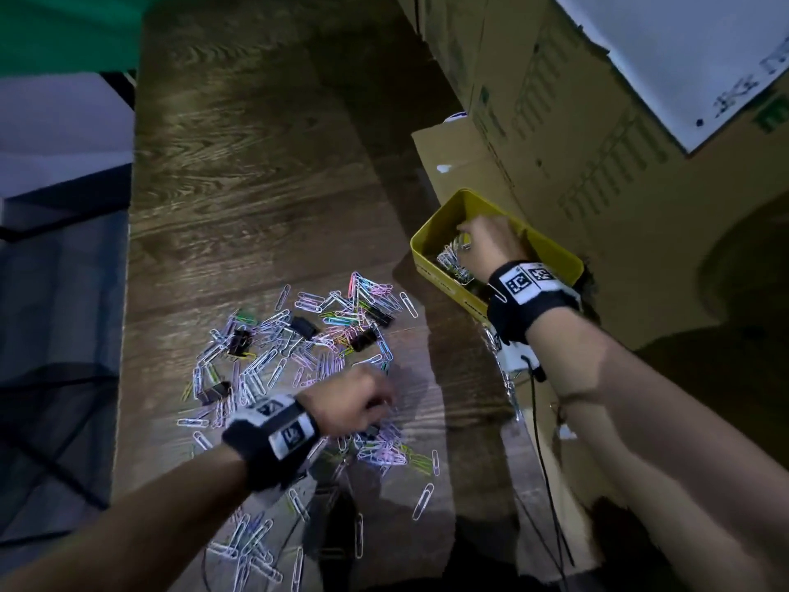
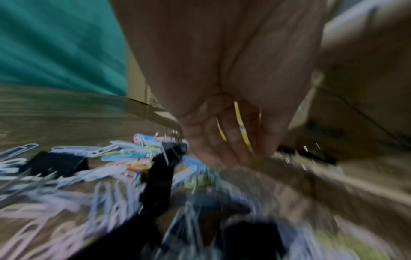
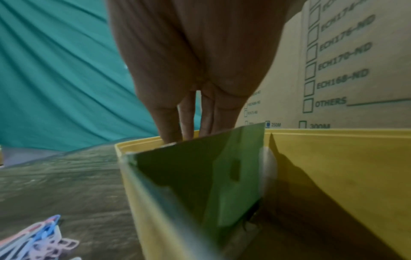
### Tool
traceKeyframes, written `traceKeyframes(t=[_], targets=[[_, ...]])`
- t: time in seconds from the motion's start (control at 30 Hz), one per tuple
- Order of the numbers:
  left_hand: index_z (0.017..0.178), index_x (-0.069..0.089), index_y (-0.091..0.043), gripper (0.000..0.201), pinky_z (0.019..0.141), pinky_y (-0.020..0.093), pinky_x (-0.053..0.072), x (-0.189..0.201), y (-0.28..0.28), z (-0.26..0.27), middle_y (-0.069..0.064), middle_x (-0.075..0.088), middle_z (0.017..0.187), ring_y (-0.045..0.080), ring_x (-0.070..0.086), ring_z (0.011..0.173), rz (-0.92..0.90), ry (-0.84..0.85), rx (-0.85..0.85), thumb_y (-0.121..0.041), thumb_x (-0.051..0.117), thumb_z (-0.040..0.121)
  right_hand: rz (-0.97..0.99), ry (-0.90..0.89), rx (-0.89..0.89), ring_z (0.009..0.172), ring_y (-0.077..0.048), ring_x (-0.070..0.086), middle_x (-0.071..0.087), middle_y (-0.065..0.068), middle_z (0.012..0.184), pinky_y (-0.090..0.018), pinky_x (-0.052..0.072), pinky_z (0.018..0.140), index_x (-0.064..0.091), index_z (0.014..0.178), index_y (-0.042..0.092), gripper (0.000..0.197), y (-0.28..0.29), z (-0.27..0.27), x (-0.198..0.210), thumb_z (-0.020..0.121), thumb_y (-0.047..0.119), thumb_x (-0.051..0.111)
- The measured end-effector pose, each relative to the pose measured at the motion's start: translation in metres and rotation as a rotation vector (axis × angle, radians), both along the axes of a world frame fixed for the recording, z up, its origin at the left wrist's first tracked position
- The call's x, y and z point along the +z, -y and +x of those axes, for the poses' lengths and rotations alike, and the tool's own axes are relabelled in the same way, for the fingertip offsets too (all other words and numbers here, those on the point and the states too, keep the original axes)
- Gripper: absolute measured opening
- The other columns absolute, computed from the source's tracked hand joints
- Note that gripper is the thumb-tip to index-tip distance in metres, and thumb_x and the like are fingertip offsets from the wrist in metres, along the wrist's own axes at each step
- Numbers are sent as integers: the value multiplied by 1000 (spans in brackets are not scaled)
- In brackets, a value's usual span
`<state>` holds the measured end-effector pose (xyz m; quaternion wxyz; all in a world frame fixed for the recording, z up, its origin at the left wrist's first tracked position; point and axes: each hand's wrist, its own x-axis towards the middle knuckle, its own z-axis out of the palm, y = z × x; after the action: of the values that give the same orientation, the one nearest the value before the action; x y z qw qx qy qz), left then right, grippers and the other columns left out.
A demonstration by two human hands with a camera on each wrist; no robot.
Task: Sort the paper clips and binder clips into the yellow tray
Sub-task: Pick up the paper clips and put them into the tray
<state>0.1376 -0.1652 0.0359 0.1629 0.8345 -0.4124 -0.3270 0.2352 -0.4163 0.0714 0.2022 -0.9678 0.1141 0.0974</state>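
Observation:
A heap of coloured paper clips [image 1: 299, 348] with several black binder clips [image 1: 304, 327] lies on the wooden table [image 1: 256, 164]. My left hand [image 1: 363, 399] hovers over the near side of the heap, fingers curled around yellow paper clips [image 2: 241, 126]. The left wrist view is blurred and shows a binder clip [image 2: 57, 162] among the clips. My right hand [image 1: 469, 232] reaches into the yellow tray [image 1: 427, 245], above silver paper clips [image 1: 452, 262]. Its fingers [image 3: 186, 114] point straight down behind a green divider [image 3: 200, 176], which hides the tips.
Cardboard boxes [image 1: 555, 121] stand right behind the tray [image 3: 333, 167]. A black cable [image 1: 542, 442] runs down by my right forearm. The table's left edge [image 1: 128, 292] drops off to a dark floor. Loose clips [image 1: 252, 544] lie near the front edge.

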Motion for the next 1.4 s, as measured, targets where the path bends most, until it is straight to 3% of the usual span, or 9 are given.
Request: traceKeyframes(t=[0.17,0.27,0.4,0.57,0.73,0.83,0.97,1.23,1.4], targets=[[97,59,-34,26,89,37,38,-26,-33,-30,-8,57,92,14,50,96,87,410,-283,-41,63,72,123,200,16,93,-24,64,66,-8,109,-42,53,87,66,115,19,28,-14,-33,12,86,18,65],[87,63,-31,34,78,29,38,-26,-37,-31,-12,59,79,11,55,80,131,502,-315,-29,81,58,221,214,122,86,-16,63,69,-5,98,-36,54,84,70,105,17,20,-28,-69,15,85,21,67],[87,62,-24,36,75,30,43,-21,-47,-27,-6,61,82,14,55,78,206,538,-228,-24,84,59,309,-221,281,76,-10,65,71,3,83,-31,55,79,72,90,21,11,-46,-128,-4,81,27,73],[79,63,-18,24,62,29,48,-9,-35,-60,0,61,81,17,58,71,103,561,-98,-28,77,62,144,-767,529,66,-17,61,74,-10,85,-23,46,58,75,85,6,31,-64,-197,-44,73,34,79],[126,45,-11,48,93,46,46,-39,-13,-108,16,46,129,33,46,117,268,268,4,-35,53,84,187,-542,454,89,-21,66,73,-6,92,-27,49,78,71,90,12,29,-80,-220,-64,69,29,81],[123,49,-9,48,88,44,50,-42,-3,-119,17,50,120,35,49,112,150,247,58,-18,60,76,151,-362,400,104,-26,57,59,-8,114,-33,45,88,57,107,14,53,-85,-229,-66,65,35,82],[136,33,-19,71,90,43,49,-47,-7,-117,11,36,137,28,43,114,168,241,227,-33,68,76,100,-303,315,120,-29,42,35,-10,132,-43,42,99,35,131,16,85,-96,-242,-74,64,39,82],[90,64,-10,14,72,35,53,-57,-9,-118,9,60,95,27,60,87,-19,270,180,-17,54,84,114,-267,399,109,-33,57,53,-15,122,-40,46,92,58,118,4,33,-104,-236,-70,85,5,57],[110,64,-13,29,79,35,52,-60,-15,-114,11,69,100,26,63,93,-116,186,242,-25,49,89,3,-251,525,104,-36,60,56,-22,114,-42,48,85,59,111,-6,27,-102,-232,-70,90,-3,42]])
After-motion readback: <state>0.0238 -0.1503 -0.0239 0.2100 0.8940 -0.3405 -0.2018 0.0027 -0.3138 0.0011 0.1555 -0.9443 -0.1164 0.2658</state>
